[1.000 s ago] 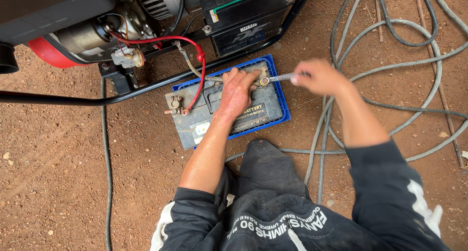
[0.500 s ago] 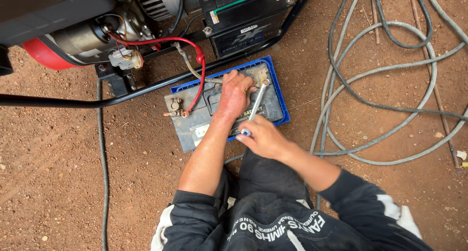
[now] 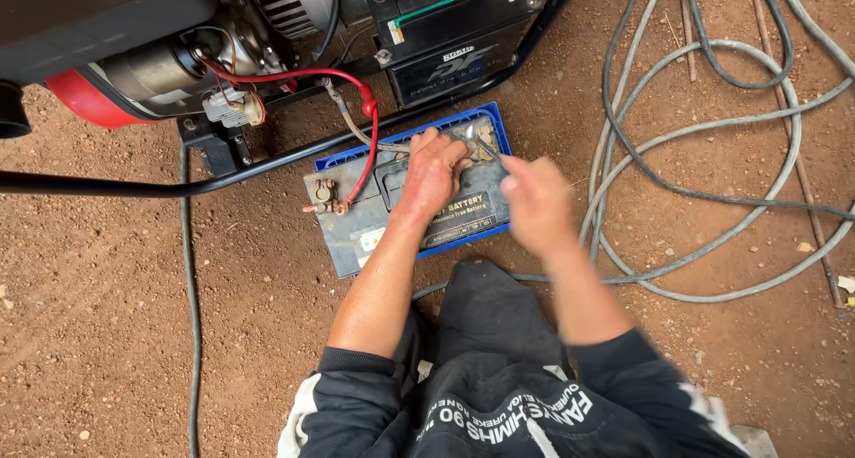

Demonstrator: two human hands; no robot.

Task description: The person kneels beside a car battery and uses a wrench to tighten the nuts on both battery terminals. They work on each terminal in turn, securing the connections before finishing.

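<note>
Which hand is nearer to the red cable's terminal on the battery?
Left. The left hand rests on top of the battery, just right of the red cable and its terminal. The right hand, blurred, is farther right, over the battery's right edge.

Battery (image 3: 356,218) as landmark, grey top, blue case, lying on dirt.
- Long black label (image 3: 463,210) with yellow lettering: on battery's near face, right half, partly under left hand (image 3: 434,171).
- Small pale sticker (image 3: 371,239), white with yellow and blue patches: battery's near-left part.
- Black rectangular panel (image 3: 456,64) with pale lettering: on machine just beyond battery.
- Green-and-white strip label (image 3: 445,2): above that panel, further from battery.
</note>
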